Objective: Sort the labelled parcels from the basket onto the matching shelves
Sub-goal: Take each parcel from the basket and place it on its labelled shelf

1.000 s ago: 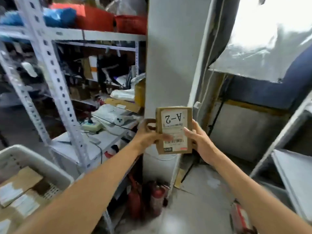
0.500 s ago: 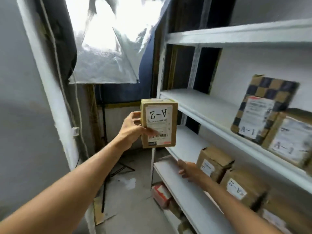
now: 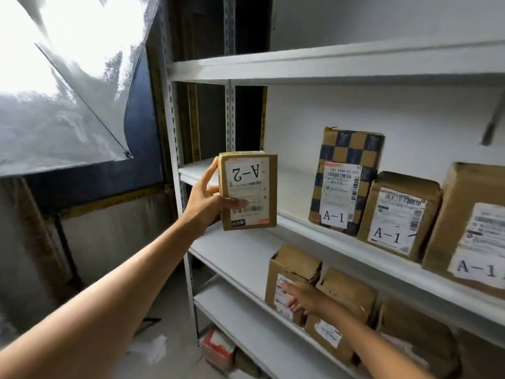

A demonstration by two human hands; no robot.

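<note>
My left hand [image 3: 205, 199] grips a small cardboard parcel [image 3: 248, 190] whose white label reads A-2 upside down. It hangs in the air before the left end of a white metal shelf unit [image 3: 300, 68]. The middle shelf [image 3: 295, 222] carries a checkered parcel [image 3: 345, 179] and two brown ones [image 3: 397, 214] labelled A-1. On the shelf below [image 3: 232, 258] stand several brown parcels. My right hand [image 3: 299, 296] reaches to the leftmost of them [image 3: 293, 269], its straight fingers on the front label.
Bare shelf surface lies left of the lower parcels. A bottom shelf [image 3: 246, 321] runs underneath. A red and white pack [image 3: 218, 348] lies on the floor by the shelf post. A crinkled plastic sheet [image 3: 62, 105] hangs at the upper left.
The view turned from the basket and cluttered rack to the white shelves. My right hand let go of the A-2 parcel and moved to the lower shelf's leftmost parcel.
</note>
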